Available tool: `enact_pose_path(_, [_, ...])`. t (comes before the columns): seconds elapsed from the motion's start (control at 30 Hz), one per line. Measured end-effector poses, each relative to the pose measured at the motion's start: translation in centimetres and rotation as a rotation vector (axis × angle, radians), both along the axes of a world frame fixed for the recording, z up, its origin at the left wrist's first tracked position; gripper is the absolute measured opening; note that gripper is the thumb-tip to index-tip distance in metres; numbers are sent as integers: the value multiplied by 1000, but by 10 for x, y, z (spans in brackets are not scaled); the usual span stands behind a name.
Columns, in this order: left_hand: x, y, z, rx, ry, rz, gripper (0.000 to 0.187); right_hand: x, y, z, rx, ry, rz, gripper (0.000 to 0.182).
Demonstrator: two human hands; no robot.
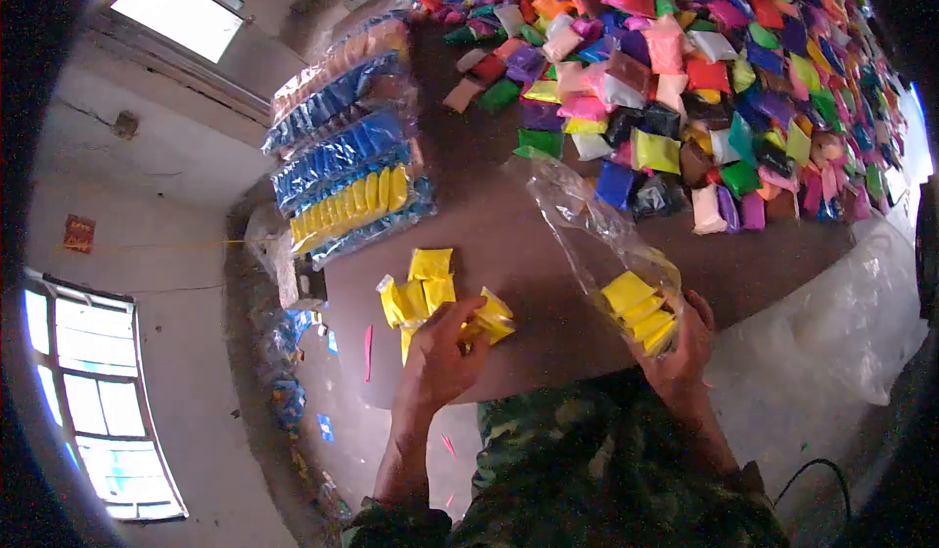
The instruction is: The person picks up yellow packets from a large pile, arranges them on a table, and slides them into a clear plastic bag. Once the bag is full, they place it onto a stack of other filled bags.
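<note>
My left hand [442,350] rests on a small cluster of yellow packets [430,292] lying on the brown table [489,235], its fingers curled over one packet at the cluster's right side. My right hand [680,348] grips the bottom of a clear plastic bag [587,225] that stands open toward the pile. Several yellow packets [641,308] are stacked inside the bag near my fingers.
A large heap of small packets in many colours [685,79] covers the far side of the table. Filled clear bags of blue, yellow and orange packets [352,157] lie stacked at the table's left. A white sheet [841,323] hangs at the right edge.
</note>
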State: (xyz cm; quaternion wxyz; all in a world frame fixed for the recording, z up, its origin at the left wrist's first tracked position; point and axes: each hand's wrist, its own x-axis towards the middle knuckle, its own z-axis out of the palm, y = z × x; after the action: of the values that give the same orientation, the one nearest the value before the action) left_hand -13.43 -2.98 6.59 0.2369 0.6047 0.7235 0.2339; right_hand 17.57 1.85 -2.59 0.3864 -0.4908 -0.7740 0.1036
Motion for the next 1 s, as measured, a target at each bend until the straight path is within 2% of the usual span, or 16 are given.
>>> enact_pose_path(0.03, [-4,0,-3,-6,53,-31,39,0,-1,2,-38,-21,2,75])
enact_pose_path(0.13, [-7,4,0,-48,84,-65,38,-2,-1,-11,111,21,-36,74])
enact_pose_path(0.3, [-10,21,14,-67,160,-39,32,0,1,-11,50,20,-10,74])
enact_pose_path(0.4, [-18,36,0,-253,417,-143,37,2,-1,-16,60,28,-20,73])
enact_pose_path(0.63, [-23,34,-4,-210,285,-131,40,0,-1,-3,25,47,3,74])
enact_pose_path(0.73, [-18,25,0,-204,196,-162,44,2,-3,-14,105,-31,-45,74])
enact_pose_path(0.83, [-6,20,3,-295,211,-166,39,1,-2,-13,131,-4,-31,74])
enact_pose_path(0.93, [-9,9,-4,-145,216,-269,39,-3,-1,-2,120,-2,-18,73])
enact_pose_path(1.0, [-10,6,-1,-188,173,-251,38,1,-4,-9,56,-141,9,73])
